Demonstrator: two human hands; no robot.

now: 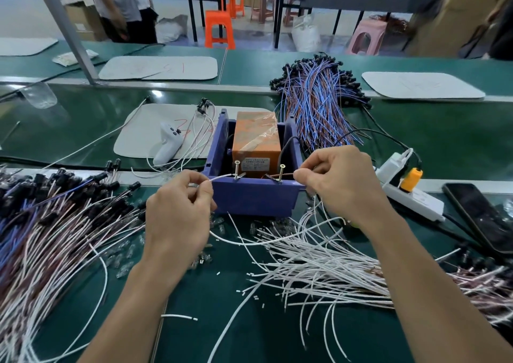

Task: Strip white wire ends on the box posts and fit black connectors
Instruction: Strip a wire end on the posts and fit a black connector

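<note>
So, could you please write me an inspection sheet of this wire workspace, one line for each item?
surface: green bench mat, largely covered with wires.
job's things: blue box with left post and right post; white wire reaching the left post; loose white wires; wires with black connectors.
clutter: insulation bits, white controller, phone.
grips: left hand pinches the white wire; right hand pinches a wire end at the right post.
cables: power strip with orange plug; black lead into the box.
surroundings: orange stool, pink stool, a person standing far left.
</note>
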